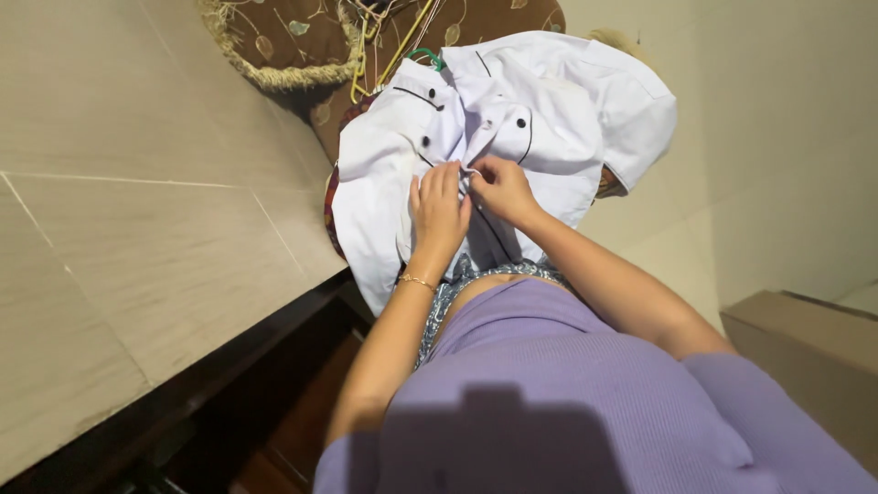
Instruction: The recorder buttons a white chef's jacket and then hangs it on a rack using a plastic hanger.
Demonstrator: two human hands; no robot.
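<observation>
White jacket (549, 110) (black buttons) pinched at front by both hands: left (439, 206), right (501, 187).

Warm, even indoor light, soft shadows below (dark lower left), slight wide-angle bending at edges.

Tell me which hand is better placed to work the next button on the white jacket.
Probably the right hand: its fingertips pinch the white jacket at the front edge, while the left hand lies flatter, holding the cloth.

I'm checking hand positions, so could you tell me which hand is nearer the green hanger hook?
Right. The right hand is below the green hanger hook; the left hand sits lower, on the white jacket.
</observation>
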